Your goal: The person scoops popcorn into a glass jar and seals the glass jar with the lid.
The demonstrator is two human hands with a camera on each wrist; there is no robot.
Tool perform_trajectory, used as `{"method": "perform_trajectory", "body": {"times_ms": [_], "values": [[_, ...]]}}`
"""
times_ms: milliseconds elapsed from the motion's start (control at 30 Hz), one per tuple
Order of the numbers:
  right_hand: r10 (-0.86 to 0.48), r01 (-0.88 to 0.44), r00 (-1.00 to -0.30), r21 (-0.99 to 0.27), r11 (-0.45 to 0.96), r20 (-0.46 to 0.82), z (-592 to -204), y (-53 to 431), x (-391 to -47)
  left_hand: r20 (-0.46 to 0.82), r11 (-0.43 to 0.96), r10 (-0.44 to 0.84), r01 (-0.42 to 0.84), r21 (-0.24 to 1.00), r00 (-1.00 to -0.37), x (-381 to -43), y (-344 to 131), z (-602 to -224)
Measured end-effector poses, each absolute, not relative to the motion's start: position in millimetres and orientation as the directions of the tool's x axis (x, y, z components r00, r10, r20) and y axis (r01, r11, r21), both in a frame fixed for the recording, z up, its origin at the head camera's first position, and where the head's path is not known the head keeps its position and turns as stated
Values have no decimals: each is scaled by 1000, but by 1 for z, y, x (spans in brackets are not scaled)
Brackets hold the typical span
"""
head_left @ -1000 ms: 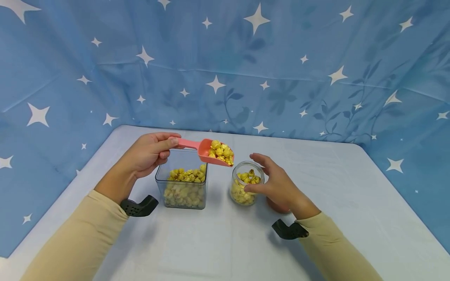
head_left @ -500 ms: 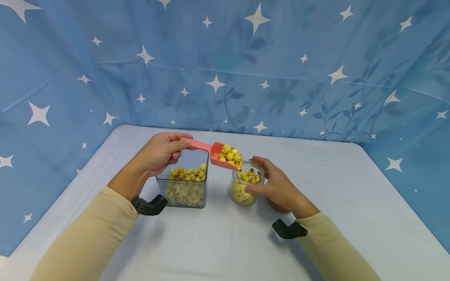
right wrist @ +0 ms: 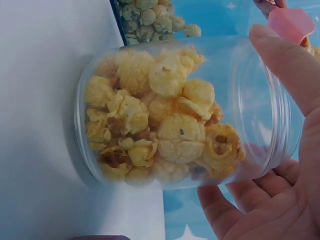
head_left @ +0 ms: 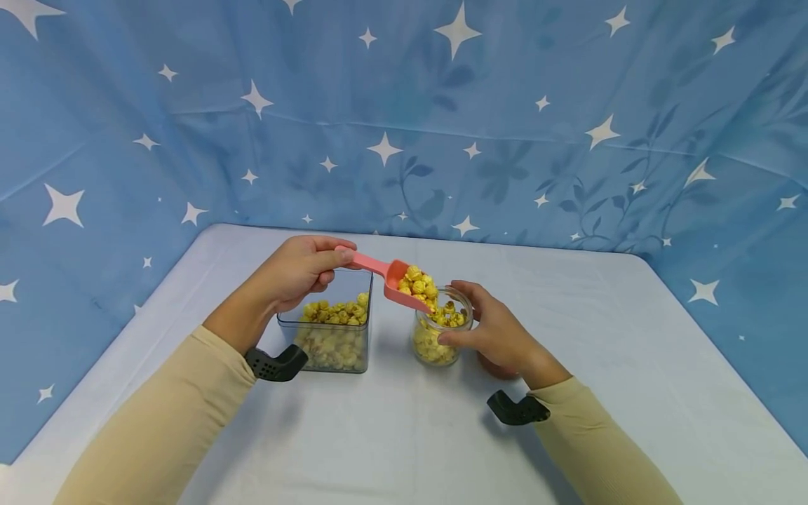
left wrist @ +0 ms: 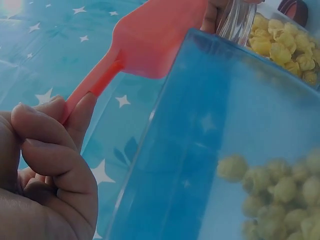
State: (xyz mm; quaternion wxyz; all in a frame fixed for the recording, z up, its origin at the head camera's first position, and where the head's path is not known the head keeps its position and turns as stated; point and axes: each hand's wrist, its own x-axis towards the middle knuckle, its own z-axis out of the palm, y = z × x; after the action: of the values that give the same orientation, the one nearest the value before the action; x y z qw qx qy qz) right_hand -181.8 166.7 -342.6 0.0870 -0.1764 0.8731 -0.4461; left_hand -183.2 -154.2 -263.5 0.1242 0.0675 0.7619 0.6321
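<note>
My left hand [head_left: 303,270] pinches the handle end of a pink scoop [head_left: 393,282], with fingers and thumb close together. Yellow popcorn [head_left: 416,282] is heaped in the scoop's bowl, whose tilted front lip overlaps the rim of a clear jar [head_left: 424,347] in the head view. Popcorn fills the lower part of the jar, as the right wrist view shows. My right hand [head_left: 495,331] holds the jar near its neck, thumb on one side and fingers on the other. Below my left hand stands a clear rectangular bin [head_left: 323,324] with more popcorn inside.
A reddish-brown round object [head_left: 499,366] lies right of the jar, partly hidden under my right hand. Everything stands on a white-covered table [head_left: 379,435]. A blue star-patterned cloth [head_left: 404,91] hangs behind it.
My left hand has carried the scoop to the right and slightly down, from beside the jar to over its rim, and its front tips lower. The right hand's fingers have closed in on the jar.
</note>
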Motion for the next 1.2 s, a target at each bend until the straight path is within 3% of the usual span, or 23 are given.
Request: {"method": "perform_trajectory", "body": {"times_ms": [1200], "values": [[-404,-239,-914,-838,491,24,-345,171,-183,-105,306,237,-28,952,-966,-185,-142,-259]]}}
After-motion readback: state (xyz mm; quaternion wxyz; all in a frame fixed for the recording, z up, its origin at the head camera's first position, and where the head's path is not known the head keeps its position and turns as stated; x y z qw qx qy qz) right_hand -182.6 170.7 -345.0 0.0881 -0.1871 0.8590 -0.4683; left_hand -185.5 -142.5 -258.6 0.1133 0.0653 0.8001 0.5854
